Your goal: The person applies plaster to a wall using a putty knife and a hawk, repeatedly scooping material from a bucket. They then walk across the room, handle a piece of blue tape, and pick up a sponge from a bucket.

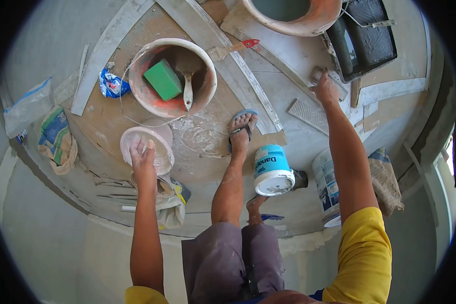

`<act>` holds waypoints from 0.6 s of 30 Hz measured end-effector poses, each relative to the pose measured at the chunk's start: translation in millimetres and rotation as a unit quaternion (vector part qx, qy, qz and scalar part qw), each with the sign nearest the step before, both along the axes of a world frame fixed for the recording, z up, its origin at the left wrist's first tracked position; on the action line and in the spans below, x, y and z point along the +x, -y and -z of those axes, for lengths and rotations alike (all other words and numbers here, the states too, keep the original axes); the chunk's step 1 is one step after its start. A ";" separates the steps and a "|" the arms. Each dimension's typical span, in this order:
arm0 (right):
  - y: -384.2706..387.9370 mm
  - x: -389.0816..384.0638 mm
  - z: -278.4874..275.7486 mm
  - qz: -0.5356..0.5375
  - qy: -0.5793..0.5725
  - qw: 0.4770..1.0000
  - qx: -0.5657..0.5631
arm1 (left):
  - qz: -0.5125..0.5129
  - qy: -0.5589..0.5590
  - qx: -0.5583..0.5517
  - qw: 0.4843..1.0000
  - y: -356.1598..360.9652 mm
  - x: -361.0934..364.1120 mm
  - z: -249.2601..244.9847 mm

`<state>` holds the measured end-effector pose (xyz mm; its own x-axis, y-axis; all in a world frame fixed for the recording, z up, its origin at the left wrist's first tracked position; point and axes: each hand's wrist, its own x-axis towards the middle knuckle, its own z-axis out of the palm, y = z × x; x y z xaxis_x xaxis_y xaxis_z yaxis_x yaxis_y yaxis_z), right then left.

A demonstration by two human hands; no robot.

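My left hand [143,155] is over the mouth of a small whitish bucket [166,136], its fingers apart; whether they touch the inside is hard to tell. Pale residue coats the bucket's inside. Out to the right, my right hand [326,91] is closed around the grey handle of a flat-bladed tool [317,74], perhaps a trowel. The fingers partly hide it. Between my hands stands a large bucket [137,96] holding a green sponge block [163,80] and a brush [188,93]. Another brush with a red handle [245,44] lies beyond it.
A bucket of liquid [253,23] and a black paint tray [362,68] are at the far right. A blue-and-white tub [273,169] is by my foot [242,126]. Another tub [325,180] and a sack [384,177] stand right. Long boards [111,48] cross the floor.
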<state>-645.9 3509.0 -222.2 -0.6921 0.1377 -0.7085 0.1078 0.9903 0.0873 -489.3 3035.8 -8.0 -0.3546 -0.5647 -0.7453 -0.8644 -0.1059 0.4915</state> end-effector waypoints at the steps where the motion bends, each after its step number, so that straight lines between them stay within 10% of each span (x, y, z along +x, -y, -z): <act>1: -1.1 -0.7 5.8 -0.002 0.005 1.000 -0.001 | -0.002 0.005 -0.001 1.000 4.3 -8.8 16.1; 9: 3.1 -0.9 -25.3 -0.154 -0.021 0.988 -0.012 | -0.286 -0.071 0.042 0.955 34.0 -41.4 56.0; 12: 1.8 15.0 -65.2 -0.158 -0.016 0.986 -0.051 | -0.288 -0.157 0.197 0.924 1.6 -52.8 18.5; 18: 3.5 78.3 -208.5 -0.090 -0.051 0.981 -0.167 | -0.222 -0.143 0.157 0.952 -59.9 -81.8 -40.4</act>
<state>-567.6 3505.5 -13.7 -0.7533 -0.2205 -0.6197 -0.0795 0.9657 -0.2471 -571.1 3095.7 32.3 -0.3472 -0.4713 -0.8107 -0.5359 -0.6098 0.5840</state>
